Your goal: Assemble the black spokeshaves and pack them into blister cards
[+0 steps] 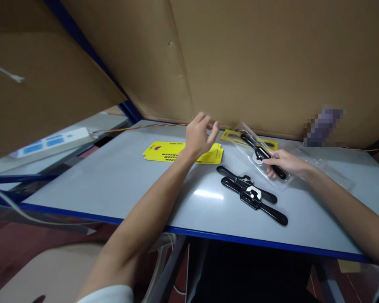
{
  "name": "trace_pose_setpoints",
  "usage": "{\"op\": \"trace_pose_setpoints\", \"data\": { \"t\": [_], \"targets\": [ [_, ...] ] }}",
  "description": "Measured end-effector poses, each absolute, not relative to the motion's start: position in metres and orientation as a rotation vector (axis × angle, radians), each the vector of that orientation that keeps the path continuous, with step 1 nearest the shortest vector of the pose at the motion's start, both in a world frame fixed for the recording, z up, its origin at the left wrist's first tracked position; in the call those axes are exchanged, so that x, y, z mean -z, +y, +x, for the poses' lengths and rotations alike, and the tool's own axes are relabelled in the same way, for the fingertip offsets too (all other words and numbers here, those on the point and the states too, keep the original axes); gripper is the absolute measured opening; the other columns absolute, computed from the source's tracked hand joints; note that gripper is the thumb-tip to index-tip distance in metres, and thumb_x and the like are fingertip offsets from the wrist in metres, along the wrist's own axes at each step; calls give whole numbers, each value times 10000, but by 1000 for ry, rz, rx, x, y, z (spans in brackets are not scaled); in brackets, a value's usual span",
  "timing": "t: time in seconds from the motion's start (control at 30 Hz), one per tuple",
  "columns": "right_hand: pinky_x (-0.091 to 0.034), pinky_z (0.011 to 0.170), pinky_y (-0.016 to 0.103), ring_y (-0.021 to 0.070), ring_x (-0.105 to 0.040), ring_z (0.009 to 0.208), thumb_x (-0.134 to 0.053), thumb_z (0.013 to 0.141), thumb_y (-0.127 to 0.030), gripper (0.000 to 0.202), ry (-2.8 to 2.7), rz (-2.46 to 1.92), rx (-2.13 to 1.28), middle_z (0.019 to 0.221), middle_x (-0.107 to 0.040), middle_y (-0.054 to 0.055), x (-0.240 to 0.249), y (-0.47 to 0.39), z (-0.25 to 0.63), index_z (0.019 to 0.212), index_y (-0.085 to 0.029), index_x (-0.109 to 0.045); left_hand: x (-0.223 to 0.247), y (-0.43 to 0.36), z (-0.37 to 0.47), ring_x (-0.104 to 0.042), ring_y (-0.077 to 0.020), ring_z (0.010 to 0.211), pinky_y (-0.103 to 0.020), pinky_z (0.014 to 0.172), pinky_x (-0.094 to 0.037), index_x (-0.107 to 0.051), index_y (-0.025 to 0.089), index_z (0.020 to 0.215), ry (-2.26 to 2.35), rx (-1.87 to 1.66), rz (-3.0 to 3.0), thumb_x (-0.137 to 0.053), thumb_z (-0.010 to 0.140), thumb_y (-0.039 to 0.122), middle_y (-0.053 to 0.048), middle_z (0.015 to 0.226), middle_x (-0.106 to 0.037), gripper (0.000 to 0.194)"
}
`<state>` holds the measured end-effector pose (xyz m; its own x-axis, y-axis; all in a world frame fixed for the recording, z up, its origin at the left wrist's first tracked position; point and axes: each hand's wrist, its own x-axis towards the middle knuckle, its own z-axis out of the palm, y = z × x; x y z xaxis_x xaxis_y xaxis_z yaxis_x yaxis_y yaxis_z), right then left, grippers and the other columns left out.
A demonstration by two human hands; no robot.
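While R hand (277, 163) pinches blk tool (260, 152) in clr plastic (246, 127) nr back edge of tbl (97, 181), L hand (199, 134) is loosely curled, empty, over yellow cards (162, 151); 2 similar tools (249, 198) lie twd front edge.

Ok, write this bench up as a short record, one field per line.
Left hand: nothing seen in it, by the stack of yellow cards
Right hand: holding a black tool and clear bag
Loose tools: two more, black with pale fittings, side by side
Behind held tool: yellow packaging
Surface: grey tabletop, blue edge
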<state>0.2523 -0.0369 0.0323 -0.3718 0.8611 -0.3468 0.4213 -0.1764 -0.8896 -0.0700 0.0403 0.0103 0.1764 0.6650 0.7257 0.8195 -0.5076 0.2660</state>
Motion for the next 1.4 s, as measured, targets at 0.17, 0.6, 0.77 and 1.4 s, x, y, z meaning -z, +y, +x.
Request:
{"op": "trace_pose_setpoints", "data": {
  "t": [0.17, 0.6, 0.77, 1.4],
  "targets": [
    [-551, 520, 332, 226, -707, 588, -722, 934, -584, 381, -1897, -1597, -1357, 697, -726, 41, -26, -29, 269, 1054, -229, -653, 11, 61, -96, -675, -350, 1056, -452, 883, -537, -759, 181, 950, -1788, 385, -2502, -456, 1003, 539, -186, 1081, -731, 472],
    [-510, 860, 405, 325, -747, 1053, -452, 1040, -330, 381, -2479, -1703, -179, 1225, -812, 90, -29, -17, 278, 1288, -276, -737, -17, 43, -83, -713, -256, 908, -361, 799, -503, -631, 221, 1017, -1468, 1282, -2017, -293, 1112, 649, -104, 943, -723, 554],
    [-482, 862, 387, 319, -730, 1055, -412, 1072, -417, 382, -2305, -1621, -274, 1156, -813, 117, -4, -21, 262, 1111, -227, -742, -17, 19, -41, -708, -239, 836, -346, 766, -492, -636, 215, 924, -1215, 911, -2435, -296, 1131, 588, -105, 886, -733, 545],
    [-425, 766, 358, 305, -722, 956, -392, 1069, -436, 403, -2068, -1624, -165, 1059, -827, 95, 9, -23, 270, 1046, -249, -748, -16, 24, -52, -607, -391, 1211, -540, 1076, -422, -723, 180, 1225, -1454, 527, -2587, -529, 964, 755, -182, 1217, -698, 661]
  ]
}}
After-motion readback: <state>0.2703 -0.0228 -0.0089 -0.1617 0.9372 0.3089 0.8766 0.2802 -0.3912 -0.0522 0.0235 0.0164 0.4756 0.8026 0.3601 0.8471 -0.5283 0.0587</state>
